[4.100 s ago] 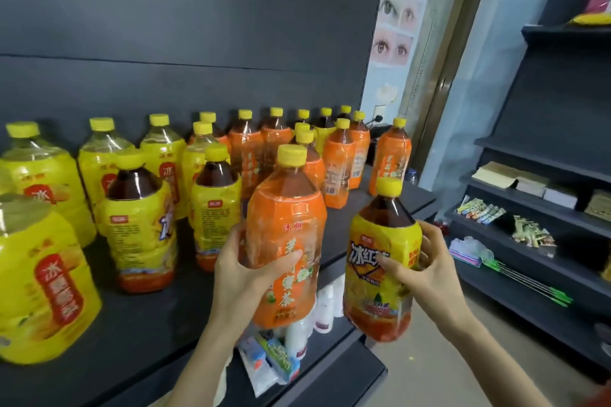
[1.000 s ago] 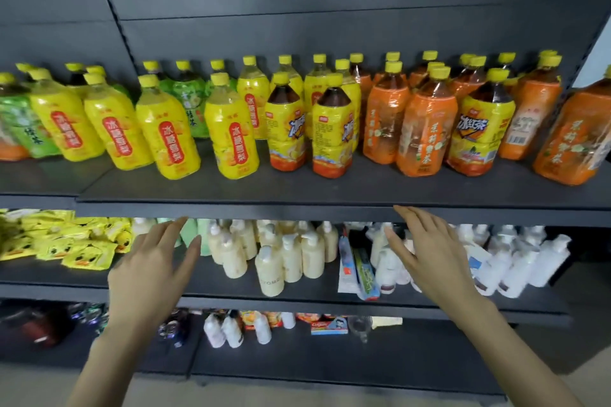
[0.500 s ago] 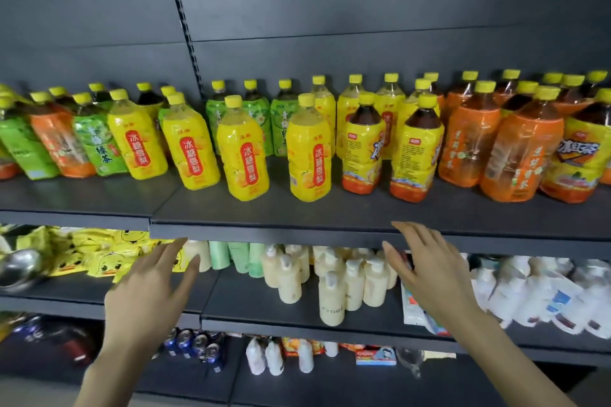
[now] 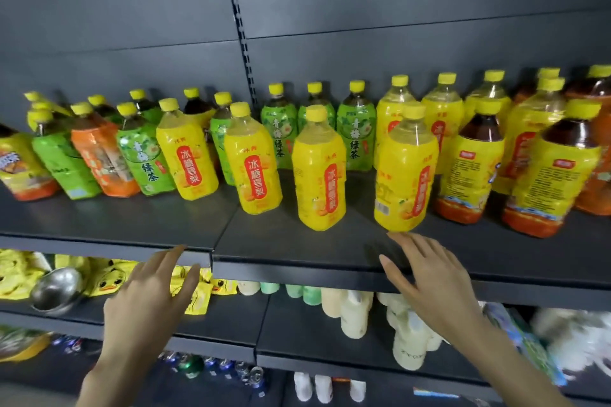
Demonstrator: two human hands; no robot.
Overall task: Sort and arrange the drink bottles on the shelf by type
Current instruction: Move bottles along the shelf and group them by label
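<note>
The left hand (image 4: pixel 152 301) hangs empty and spread before the shelf (image 4: pixel 115 225) edge. The right hand (image 4: pixel 433 277), also empty with straight fingers, reaches over that edge, its tips near the base of a yellow pear-drink bottle (image 4: pixel 405 172). Green tea bottles (image 4: pixel 355 132) stand farther back, dark tea bottles (image 4: pixel 469 165) to the right, and pale bottles (image 4: pixel 353 314) on the shelf below.

Bare left grip (image 4: pixel 150 296) and right grip (image 4: pixel 433 286), slim fingers (image 4: pixel 165 260), short nails, bare forearms (image 4: pixel 114 363).
</note>
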